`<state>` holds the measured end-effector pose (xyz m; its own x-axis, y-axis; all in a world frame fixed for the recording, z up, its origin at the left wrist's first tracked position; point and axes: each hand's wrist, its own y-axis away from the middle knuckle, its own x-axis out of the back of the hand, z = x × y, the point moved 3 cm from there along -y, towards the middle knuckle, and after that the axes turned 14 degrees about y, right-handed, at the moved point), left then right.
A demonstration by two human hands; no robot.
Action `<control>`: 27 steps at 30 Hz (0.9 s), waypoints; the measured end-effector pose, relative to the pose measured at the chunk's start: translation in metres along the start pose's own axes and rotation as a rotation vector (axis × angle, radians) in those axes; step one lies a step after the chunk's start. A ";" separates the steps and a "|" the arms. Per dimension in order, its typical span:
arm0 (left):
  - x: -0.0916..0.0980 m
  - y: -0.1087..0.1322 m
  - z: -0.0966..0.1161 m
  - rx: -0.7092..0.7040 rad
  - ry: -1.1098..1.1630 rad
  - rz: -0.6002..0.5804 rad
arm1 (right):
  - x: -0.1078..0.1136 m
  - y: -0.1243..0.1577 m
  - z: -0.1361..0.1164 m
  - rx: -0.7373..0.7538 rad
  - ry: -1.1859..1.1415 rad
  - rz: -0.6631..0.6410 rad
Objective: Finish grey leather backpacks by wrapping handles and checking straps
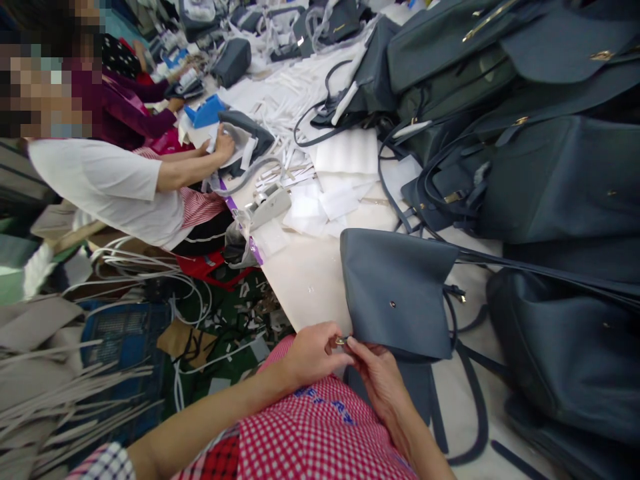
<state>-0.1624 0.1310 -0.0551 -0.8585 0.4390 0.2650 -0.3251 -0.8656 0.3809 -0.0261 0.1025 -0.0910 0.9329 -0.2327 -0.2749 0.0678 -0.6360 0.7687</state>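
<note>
Just in front of the checked apron, my left hand [317,353] pinches a small gold-coloured metal fitting [341,341]. My right hand [376,373] meets it from the other side, thumb and fingertips closed on the same piece. Its exact kind is too small to make out. Right behind my fingers, a dark blue-grey handbag [395,287] lies at the table edge with its flap facing up and a small metal stud on it. Its long strap [540,270] runs off to the right.
More dark handbags [565,180] are piled along the right side. A tape dispenser [267,205] and white foam sheets [347,157] lie on the table [305,280]. At the left a co-worker in a white shirt [110,187] handles another bag. Cords and scraps cover the floor.
</note>
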 end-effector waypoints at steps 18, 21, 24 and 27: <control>-0.018 0.002 -0.019 0.528 1.151 -0.083 | 0.001 -0.006 0.004 0.055 -0.013 0.006; -0.021 0.000 -0.019 0.513 1.097 0.002 | 0.001 -0.005 0.006 0.052 -0.037 0.008; -0.023 -0.001 -0.021 0.455 1.065 0.061 | 0.002 -0.005 0.007 0.043 -0.059 0.013; -0.024 -0.003 -0.025 0.402 1.050 0.104 | 0.001 -0.005 0.007 0.032 -0.077 0.005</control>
<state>-0.1512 0.1169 -0.0849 -0.8441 -0.2144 -0.4915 -0.2442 -0.6623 0.7083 -0.0279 0.1002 -0.0998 0.9033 -0.2907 -0.3155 0.0511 -0.6573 0.7519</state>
